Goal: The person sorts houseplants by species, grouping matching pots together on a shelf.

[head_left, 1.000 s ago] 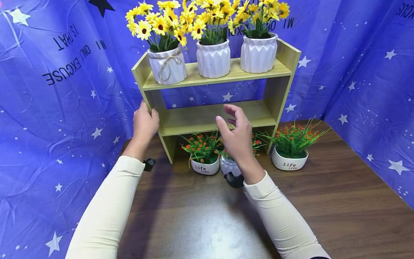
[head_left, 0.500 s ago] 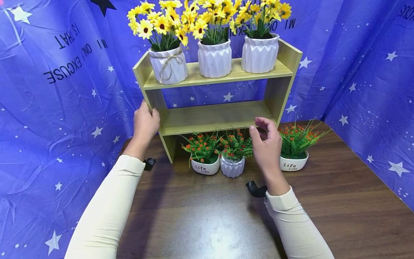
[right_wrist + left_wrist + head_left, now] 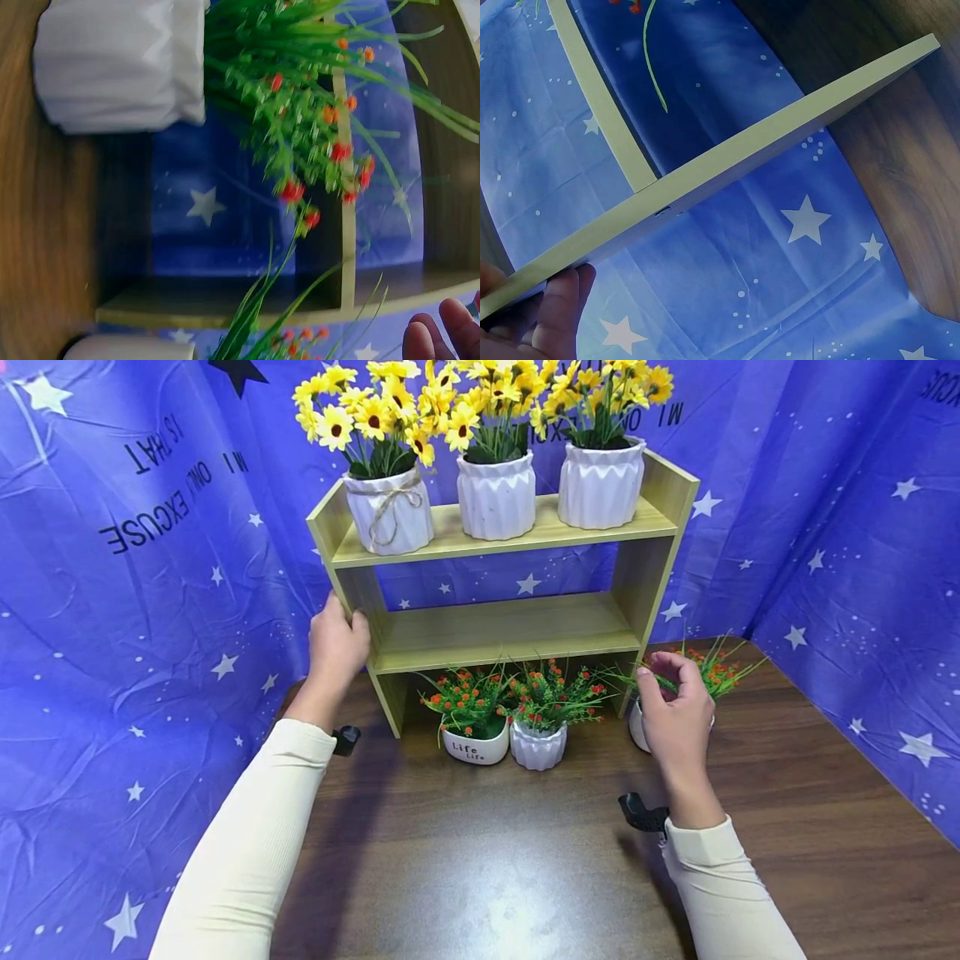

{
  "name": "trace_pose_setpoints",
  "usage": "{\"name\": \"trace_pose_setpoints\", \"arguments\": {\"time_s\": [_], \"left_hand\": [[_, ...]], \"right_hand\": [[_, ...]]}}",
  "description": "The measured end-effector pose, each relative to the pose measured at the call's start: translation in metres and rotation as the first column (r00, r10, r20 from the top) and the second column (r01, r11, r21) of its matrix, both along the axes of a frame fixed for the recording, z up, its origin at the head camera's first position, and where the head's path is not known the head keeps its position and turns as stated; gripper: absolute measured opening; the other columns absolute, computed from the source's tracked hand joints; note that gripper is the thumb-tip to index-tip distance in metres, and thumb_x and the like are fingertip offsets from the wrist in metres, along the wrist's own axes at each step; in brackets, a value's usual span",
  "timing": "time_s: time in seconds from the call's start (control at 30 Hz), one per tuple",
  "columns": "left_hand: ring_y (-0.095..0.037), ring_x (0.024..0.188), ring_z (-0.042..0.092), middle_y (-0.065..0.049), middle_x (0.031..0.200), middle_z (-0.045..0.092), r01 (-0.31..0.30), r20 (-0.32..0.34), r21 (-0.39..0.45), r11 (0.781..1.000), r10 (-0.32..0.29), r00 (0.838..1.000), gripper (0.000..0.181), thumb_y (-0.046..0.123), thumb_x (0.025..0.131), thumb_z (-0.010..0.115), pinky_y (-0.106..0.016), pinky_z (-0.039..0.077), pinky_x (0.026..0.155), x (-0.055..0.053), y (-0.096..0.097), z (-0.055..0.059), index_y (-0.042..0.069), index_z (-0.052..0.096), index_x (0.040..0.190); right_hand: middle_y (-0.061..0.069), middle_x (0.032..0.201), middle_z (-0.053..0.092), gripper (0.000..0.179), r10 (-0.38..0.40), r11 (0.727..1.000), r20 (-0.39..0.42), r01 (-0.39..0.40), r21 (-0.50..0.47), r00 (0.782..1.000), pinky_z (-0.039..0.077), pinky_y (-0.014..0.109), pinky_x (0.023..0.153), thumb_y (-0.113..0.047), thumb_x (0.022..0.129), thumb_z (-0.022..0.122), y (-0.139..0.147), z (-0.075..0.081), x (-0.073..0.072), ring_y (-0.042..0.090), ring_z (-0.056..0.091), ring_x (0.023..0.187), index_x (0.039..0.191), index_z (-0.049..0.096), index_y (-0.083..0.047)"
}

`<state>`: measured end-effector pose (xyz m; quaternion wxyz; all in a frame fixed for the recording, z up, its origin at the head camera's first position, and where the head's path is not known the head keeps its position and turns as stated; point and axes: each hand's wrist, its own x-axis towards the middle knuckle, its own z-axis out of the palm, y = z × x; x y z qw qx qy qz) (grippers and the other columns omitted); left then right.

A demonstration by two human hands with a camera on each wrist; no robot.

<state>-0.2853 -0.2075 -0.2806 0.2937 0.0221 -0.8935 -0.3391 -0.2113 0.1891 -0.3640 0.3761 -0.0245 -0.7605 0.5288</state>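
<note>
My left hand (image 3: 339,642) grips the left side panel of a wooden shelf (image 3: 510,631). In the left wrist view its fingers (image 3: 564,304) lie on one face of the panel, with the thumb side on the other. Bent but holding nothing, the fingers of my right hand (image 3: 678,718) hover before a plant in an oval white pot (image 3: 639,727), partly hiding it. Just inside the lower bay's front are another oval "Life" pot (image 3: 476,747) and a fluted white pot (image 3: 538,748), both with red-orange flowers. The fluted pot (image 3: 124,67) looms close in the right wrist view.
Three white pots (image 3: 495,497) of yellow flowers stand along the top board. The middle board (image 3: 502,631) lies between the side panels. A star-printed blue curtain (image 3: 180,635) closes off the back and sides of the brown table (image 3: 450,852).
My right hand has moved rightward, from in front of the fluted pot to in front of the right-hand oval pot. The left hand keeps its place on the shelf panel.
</note>
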Motion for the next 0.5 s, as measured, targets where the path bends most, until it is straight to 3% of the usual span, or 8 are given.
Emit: {"name": "trace_pose_setpoints", "arguments": {"time_s": [0.27, 0.5], "left_hand": [[-0.049, 0.11, 0.059, -0.03, 0.115, 0.064, 0.003, 0.005, 0.006, 1.0, -0.003, 1.0, 0.027, 0.012, 0.096, 0.049, -0.058, 0.044, 0.09, 0.002, 0.0, 0.0, -0.003, 0.054, 0.118], [-0.048, 0.11, 0.059, -0.029, 0.115, 0.065, 0.002, 0.012, 0.003, 1.0, -0.002, 1.0, 0.028, 0.013, 0.097, 0.048, -0.057, 0.044, 0.091, 0.001, 0.0, 0.0, -0.002, 0.054, 0.119]], "right_hand": [[0.015, 0.115, 0.067, 0.033, -0.092, 0.996, 0.065, 0.092, 0.002, 0.994, 0.047, 0.016, 0.079, -0.019, 0.092, 0.067, 0.026, -0.016, 0.008, 0.012, 0.061, 0.102, 0.119, 0.064, 0.001], [0.015, 0.116, 0.067, 0.039, -0.159, 0.987, 0.186, 0.161, 0.001, 0.97, 0.046, 0.015, 0.081, -0.025, 0.091, 0.068, 0.049, -0.037, 0.013, 0.013, 0.061, 0.103, 0.121, 0.062, 0.0]]}}
